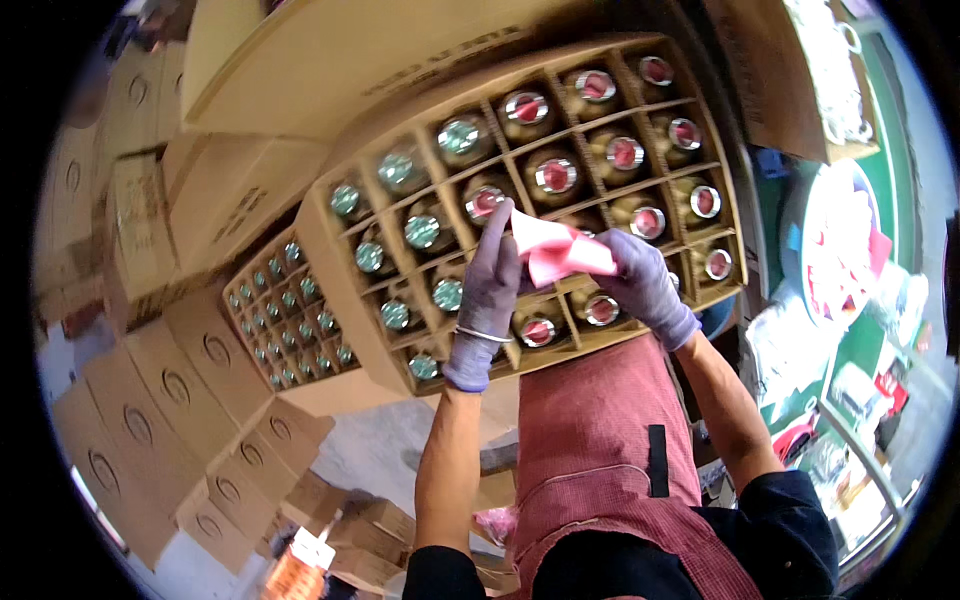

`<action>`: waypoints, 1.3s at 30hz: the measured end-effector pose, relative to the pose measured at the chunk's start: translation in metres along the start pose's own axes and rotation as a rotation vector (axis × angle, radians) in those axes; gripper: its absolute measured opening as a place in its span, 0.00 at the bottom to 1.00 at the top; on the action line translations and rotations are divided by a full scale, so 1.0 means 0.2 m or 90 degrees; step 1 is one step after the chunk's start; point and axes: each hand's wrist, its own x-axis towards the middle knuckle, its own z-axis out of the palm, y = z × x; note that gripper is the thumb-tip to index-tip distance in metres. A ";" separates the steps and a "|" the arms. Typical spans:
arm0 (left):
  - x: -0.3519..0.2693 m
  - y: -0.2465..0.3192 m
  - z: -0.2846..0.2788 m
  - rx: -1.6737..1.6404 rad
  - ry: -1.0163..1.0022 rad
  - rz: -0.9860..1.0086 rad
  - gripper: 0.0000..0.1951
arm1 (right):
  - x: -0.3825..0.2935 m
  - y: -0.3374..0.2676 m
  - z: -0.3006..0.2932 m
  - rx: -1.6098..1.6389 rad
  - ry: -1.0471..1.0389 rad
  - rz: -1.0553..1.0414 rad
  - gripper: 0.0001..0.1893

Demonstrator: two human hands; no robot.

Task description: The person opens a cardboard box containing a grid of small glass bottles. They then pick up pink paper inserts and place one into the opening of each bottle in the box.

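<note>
My left hand (pixel 491 289), in a purple-grey glove, holds the left end of a folded pink sheet (pixel 559 249), paper or cloth. My right hand (pixel 641 277), gloved alike, grips its right end. Both are over an open cardboard box (pixel 394 352) with a cardboard divider grid. Most cells hold a round vessel with a shiny neck or cap. On the right side, vessels such as this one (pixel 555 175) have pink material in their mouths. Toward the left, several show a greenish shiny top (pixel 422 231). My hands hide some of the middle cells.
At the left stands a second divided box (pixel 315 397) of similar vessels. Closed cartons (pixel 176 386) are stacked beyond it. On the right, a round tub (pixel 840 247) holds pink and white pieces, near a carton of white items (pixel 795 75) and plastic bags (pixel 787 345).
</note>
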 end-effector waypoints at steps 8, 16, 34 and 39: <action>-0.19 -0.27 -0.47 0.092 0.145 -0.152 0.09 | 0.10 -0.12 0.28 -0.220 -0.033 -0.367 0.12; -0.30 -0.46 -0.72 -0.226 0.173 0.042 0.11 | 0.10 -0.10 0.36 0.576 0.037 0.422 0.23; -0.46 -0.59 -0.57 -0.046 0.204 0.054 0.20 | 0.05 0.02 0.56 0.326 -0.100 0.325 0.16; -0.42 -0.72 -0.43 -0.117 0.340 -0.052 0.11 | 0.06 0.19 0.49 0.332 -0.156 0.288 0.16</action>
